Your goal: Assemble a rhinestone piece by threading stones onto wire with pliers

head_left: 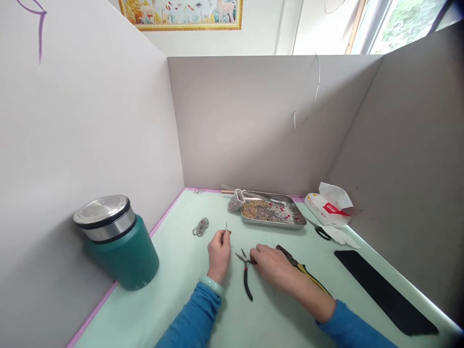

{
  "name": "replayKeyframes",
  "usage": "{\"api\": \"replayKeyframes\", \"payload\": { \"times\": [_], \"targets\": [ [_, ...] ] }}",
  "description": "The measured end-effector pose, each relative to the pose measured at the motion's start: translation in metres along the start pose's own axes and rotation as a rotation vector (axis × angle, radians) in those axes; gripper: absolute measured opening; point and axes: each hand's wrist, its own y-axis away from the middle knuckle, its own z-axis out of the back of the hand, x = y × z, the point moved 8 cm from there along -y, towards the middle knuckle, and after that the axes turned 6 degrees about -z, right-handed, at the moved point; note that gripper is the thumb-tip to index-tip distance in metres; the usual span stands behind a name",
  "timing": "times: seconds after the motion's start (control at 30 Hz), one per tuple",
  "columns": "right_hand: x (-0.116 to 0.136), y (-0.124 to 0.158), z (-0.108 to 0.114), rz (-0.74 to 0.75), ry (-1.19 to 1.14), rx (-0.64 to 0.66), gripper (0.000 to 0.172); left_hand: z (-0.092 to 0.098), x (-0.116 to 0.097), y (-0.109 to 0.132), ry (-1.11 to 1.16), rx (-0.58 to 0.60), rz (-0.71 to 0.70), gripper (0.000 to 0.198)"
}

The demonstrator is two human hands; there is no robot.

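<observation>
My left hand (219,253) pinches a small metal pin (226,227) upright over the surface (174,290). The black pliers (247,282) lie just right of it, handles toward me; my right hand (273,265) touches their hinge, fingers curled, grip unclear

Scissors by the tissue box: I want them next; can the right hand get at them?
Probably yes: the scissors lie uncovered just beyond the right hand, with only flat yellow-handled pliers between.
</observation>
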Motion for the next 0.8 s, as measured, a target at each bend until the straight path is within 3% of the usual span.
{"api": "replayKeyframes", "payload": {
  "times": [0.1,0.3,0.53,0.63,0.73,0.8],
  "targets": [
    [0.002,0.007,-0.006,-0.057,-0.006,-0.068,0.021,0.005,-0.004,0.002,-0.049,-0.011,-0.024,0.031],
    [0.002,0.004,0.007,-0.155,-0.137,-0.202,0.017,0.014,-0.024,0.017,-0.245,-0.04,-0.078,0.025],
    [0.019,0.004,0.004,-0.149,-0.292,-0.272,0.017,-0.001,-0.021,0.029,-0.462,0.125,-0.047,0.022],
    [-0.003,0.017,0.012,-0.173,-0.301,-0.293,0.019,0.002,-0.018,0.013,-0.567,0.155,-0.055,0.02],
    [-0.051,0.046,0.019,-0.309,-0.171,-0.348,0.018,0.011,-0.014,-0.006,-0.665,0.164,-0.078,0.021],
    [-0.081,0.068,0.011,-0.387,-0.075,-0.341,0.018,0.018,-0.011,-0.016,-0.73,0.154,-0.091,0.024]
  ]
}}
